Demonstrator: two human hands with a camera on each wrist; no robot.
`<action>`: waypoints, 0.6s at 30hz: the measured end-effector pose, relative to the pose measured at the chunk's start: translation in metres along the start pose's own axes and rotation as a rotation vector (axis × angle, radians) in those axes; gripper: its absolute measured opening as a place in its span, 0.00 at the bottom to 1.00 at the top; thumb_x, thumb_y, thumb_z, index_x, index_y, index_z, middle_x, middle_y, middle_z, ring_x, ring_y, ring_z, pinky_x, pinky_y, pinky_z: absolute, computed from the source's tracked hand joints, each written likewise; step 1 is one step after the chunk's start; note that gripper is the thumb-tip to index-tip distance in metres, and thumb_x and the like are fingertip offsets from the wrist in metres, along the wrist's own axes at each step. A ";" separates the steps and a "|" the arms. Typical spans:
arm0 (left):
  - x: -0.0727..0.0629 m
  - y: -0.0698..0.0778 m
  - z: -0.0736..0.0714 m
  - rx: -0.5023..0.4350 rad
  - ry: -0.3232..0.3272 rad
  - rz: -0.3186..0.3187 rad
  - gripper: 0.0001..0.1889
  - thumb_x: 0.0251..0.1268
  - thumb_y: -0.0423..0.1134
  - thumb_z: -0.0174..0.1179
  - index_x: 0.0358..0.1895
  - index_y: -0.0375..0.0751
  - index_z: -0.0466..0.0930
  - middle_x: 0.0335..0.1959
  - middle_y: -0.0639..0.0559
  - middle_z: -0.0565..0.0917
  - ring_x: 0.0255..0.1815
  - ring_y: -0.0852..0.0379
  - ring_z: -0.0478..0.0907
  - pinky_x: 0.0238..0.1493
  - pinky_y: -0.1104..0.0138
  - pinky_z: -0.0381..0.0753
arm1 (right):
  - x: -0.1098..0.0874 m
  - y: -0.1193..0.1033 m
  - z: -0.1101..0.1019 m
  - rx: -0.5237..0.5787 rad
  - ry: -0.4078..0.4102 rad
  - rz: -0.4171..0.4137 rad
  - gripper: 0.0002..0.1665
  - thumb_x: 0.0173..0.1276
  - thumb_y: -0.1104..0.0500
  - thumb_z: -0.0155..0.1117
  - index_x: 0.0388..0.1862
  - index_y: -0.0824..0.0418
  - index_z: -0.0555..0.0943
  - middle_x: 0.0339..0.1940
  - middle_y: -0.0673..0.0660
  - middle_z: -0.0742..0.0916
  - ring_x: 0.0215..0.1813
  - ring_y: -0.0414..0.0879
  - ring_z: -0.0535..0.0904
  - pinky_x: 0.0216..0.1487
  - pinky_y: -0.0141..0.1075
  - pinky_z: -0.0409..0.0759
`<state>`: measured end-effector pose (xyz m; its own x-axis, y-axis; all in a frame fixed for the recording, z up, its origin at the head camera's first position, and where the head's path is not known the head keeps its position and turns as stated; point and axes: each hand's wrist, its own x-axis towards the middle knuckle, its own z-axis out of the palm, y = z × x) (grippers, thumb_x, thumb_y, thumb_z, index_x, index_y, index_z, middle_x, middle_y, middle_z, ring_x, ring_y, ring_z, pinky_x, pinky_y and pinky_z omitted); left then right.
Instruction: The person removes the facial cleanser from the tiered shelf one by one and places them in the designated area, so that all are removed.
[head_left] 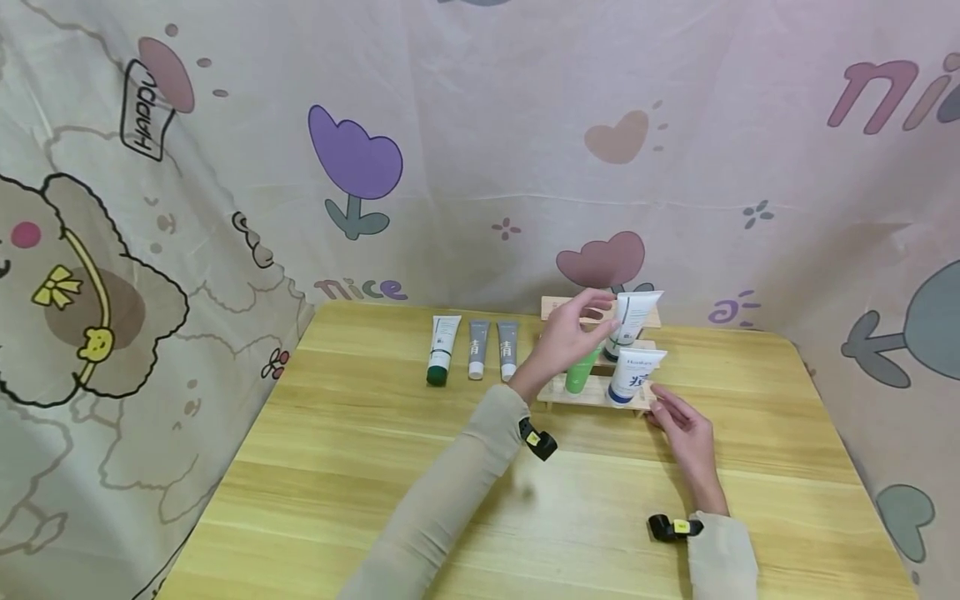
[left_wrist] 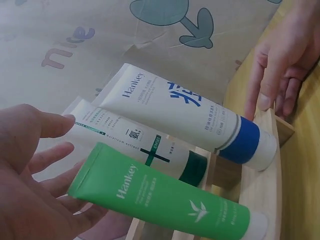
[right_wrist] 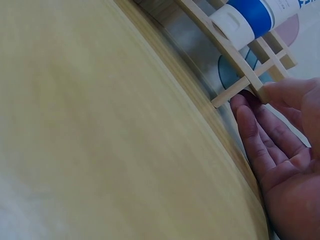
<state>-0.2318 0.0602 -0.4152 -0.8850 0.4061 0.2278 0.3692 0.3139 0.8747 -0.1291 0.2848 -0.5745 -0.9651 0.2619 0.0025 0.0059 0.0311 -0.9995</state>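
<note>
A small stepped wooden rack (head_left: 592, 400) holds several squeeze tubes standing on their caps. My left hand (head_left: 564, 337) reaches over it, fingers apart, with a fingertip right at the top end of a white tube with a dark green cap (left_wrist: 145, 142). Nearer in the left wrist view leans a green tube (left_wrist: 165, 195), partly covering the lower fingers. Beside these stands a white tube with a blue cap (head_left: 634, 377) on the front step. At the rack's right front end, my right hand (head_left: 686, 435) pinches the step's end, thumb (right_wrist: 287, 92) on the wood and fingers below.
Left of the rack lie a white tube with a green cap (head_left: 442, 350) and two grey tubes, one (head_left: 477, 350) beside the other (head_left: 507, 350). The wooden table (head_left: 360, 467) meets a printed cloth (head_left: 480, 167) at the back.
</note>
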 end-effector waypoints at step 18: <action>0.021 0.005 0.013 0.084 -0.019 -0.055 0.18 0.69 0.35 0.68 0.60 0.44 0.80 0.54 0.50 0.85 0.56 0.49 0.83 0.47 0.73 0.83 | -0.007 -0.018 0.004 -0.042 -0.004 0.011 0.24 0.77 0.62 0.62 0.67 0.73 0.76 0.52 0.48 0.88 0.46 0.37 0.87 0.50 0.32 0.85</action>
<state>-0.2447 0.0817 -0.4120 -0.8992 0.4024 0.1717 0.3436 0.4065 0.8466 -0.1237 0.2791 -0.5569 -0.9661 0.2582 -0.0092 0.0277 0.0682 -0.9973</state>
